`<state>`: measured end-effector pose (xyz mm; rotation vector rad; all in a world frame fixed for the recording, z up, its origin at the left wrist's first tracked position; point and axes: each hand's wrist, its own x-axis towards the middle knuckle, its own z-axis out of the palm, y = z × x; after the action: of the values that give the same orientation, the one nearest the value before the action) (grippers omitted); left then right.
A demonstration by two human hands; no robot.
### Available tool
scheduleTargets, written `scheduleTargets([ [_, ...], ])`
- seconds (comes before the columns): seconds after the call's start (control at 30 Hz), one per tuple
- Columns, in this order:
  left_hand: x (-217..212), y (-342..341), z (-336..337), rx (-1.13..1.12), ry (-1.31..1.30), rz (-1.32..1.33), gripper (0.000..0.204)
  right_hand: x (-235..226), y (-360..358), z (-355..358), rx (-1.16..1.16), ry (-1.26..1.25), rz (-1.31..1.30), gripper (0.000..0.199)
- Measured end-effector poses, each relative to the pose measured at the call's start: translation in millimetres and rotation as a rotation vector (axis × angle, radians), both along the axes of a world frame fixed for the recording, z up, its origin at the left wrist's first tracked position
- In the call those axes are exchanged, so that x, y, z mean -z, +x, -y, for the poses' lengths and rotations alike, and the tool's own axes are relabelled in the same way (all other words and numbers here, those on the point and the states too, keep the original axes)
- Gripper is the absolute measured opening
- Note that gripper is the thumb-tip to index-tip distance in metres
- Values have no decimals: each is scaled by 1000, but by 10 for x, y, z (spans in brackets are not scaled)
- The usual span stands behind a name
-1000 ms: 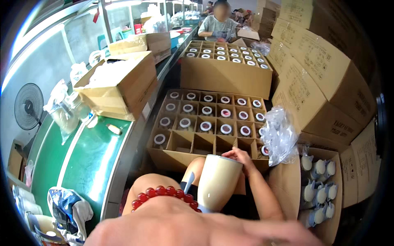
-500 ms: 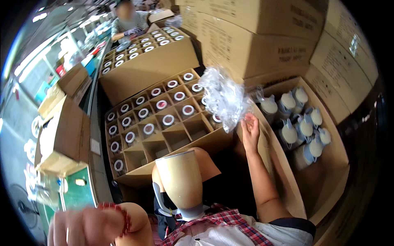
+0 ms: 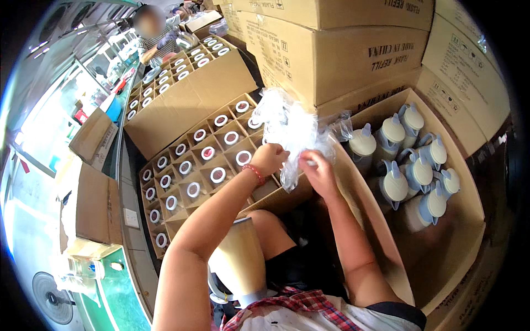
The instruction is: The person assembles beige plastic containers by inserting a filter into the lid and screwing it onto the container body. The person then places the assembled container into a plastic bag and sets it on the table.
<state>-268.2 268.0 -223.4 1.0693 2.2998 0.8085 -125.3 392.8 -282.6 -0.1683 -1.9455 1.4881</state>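
Note:
A bunched heap of clear plastic bags (image 3: 290,118) lies over the right corner of the divided carton. My left hand (image 3: 269,160), a red bead bracelet at its wrist, has its fingers closed on the plastic at the heap's near side. Close to its right, my right hand (image 3: 319,170) pinches a bag's edge between thumb and fingers. On my lap, between my arms, rests a cream jug (image 3: 238,256) with a grey-blue base and handle, partly hidden by my left forearm. Neither hand touches it.
The divided carton (image 3: 284,198) holds several bottles with white ring tops. At right, an open carton (image 3: 381,243) contains several cream-lidded jugs (image 3: 418,171). Stacked cardboard boxes (image 3: 342,60) rise behind. Another divided carton (image 3: 182,102) stands farther off, with a person (image 3: 157,44) beyond it.
My left hand has swung up from the lower left to the plastic bags. My right hand has shifted slightly left, its fingers now closed on plastic. The view has tilted slightly.

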Motion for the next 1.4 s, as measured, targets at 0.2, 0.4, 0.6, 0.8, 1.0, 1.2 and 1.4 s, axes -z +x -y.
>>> scheduleTargets([
  [0.2, -481, 33, 281, -44, 59, 269, 31, 397, -498, -502, 95, -28, 163, 48],
  [0.4, -484, -74, 1415, -103, 208, 262, 14, -360, -208, 282, -152, -313, 160, 82],
  [0.6, -383, 217, 1660, -149, 511, 463, 32, 90, -435, 941, 164, 351, 234, 80],
  [0.8, -314, 445, 2370, -237, 741, 528, 53, -202, -282, 1547, -591, -736, 329, 44],
  [1.0, -158, 458, 2543, -204, 896, 480, 50, -166, -702, 1841, -579, -219, 274, 42],
  [1.2, -9, 605, 2972, -493, 1048, 403, 36, 169, -494, 1627, -150, 463, 292, 13],
  [1.4, 182, 1296, 3382, -537, 834, 179, 29, -312, 231, 1827, -240, 313, -231, 11],
])
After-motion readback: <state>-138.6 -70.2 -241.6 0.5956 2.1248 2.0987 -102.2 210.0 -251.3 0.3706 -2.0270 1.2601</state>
